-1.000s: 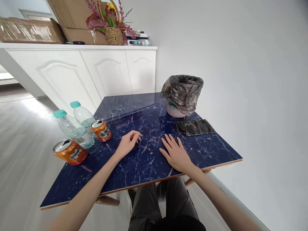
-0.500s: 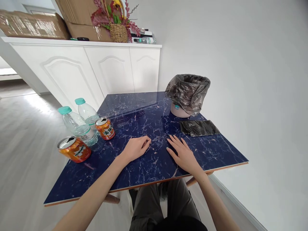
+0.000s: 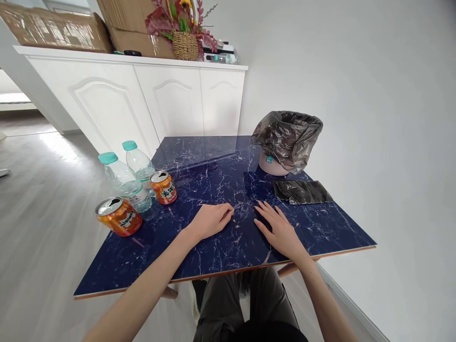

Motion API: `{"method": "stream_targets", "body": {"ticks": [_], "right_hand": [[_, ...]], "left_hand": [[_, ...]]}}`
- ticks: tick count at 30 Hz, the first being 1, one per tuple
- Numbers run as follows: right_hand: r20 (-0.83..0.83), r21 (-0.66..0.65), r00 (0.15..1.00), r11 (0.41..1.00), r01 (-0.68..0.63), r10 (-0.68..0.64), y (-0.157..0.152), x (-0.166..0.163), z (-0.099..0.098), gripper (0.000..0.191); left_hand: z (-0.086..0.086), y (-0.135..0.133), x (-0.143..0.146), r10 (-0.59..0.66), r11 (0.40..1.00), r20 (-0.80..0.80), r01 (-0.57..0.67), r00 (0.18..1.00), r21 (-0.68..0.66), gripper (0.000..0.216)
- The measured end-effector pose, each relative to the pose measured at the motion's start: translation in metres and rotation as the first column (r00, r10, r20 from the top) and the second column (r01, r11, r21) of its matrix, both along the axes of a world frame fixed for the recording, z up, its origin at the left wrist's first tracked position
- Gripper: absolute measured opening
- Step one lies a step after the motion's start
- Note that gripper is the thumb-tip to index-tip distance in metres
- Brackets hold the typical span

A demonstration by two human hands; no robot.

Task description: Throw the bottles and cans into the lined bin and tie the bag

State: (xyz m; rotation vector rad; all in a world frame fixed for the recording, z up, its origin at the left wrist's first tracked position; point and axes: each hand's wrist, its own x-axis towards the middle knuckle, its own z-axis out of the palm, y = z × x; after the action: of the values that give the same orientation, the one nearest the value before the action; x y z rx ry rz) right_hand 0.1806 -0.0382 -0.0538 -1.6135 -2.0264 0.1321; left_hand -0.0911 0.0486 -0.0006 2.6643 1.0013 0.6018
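Note:
My left hand (image 3: 213, 221) rests on its side on the dark blue marbled table (image 3: 213, 178), its fingers loosely curled, with nothing showing in them. Flat on the tabletop lies my right hand (image 3: 278, 230), fingers stretched and slightly apart. Just beyond it is a folded black plastic bag (image 3: 302, 192). Behind that stands a pale bin (image 3: 272, 166) lined with a crumpled black bag (image 3: 288, 137). To the left are an opened orange soda can (image 3: 119, 217) near the edge and a second opened can (image 3: 164, 188). Two clear bottles (image 3: 128, 183) with turquoise caps stand beside the cans.
A white cabinet (image 3: 103, 99) stands beyond the table, carrying cardboard boxes (image 3: 57, 31), a wicker basket of flowers (image 3: 185, 46) and a small bottle lying down (image 3: 225, 58). A white wall (image 3: 356, 118) runs along the right side.
The view has shifted slightly, so everything appears a little further right. Both hands keep their places and poses on the table.

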Motion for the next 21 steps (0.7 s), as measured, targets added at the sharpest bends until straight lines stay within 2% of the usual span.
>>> {"method": "stream_targets", "body": {"ticks": [16, 21], "right_hand": [[-0.032, 0.014, 0.999, 1.0, -0.012, 0.013, 0.0005, 0.0, 0.003, 0.053], [-0.053, 0.013, 0.998, 1.0, -0.017, 0.017, -0.0014, -0.0009, 0.0064, 0.053]], "left_hand": [[-0.0012, 0.0074, -0.0036, 0.126, 0.991, 0.047, -0.128, 0.991, 0.049, 0.022], [-0.0022, 0.0087, -0.003, 0.158, 0.983, 0.092, -0.165, 0.983, 0.077, 0.028]]}}
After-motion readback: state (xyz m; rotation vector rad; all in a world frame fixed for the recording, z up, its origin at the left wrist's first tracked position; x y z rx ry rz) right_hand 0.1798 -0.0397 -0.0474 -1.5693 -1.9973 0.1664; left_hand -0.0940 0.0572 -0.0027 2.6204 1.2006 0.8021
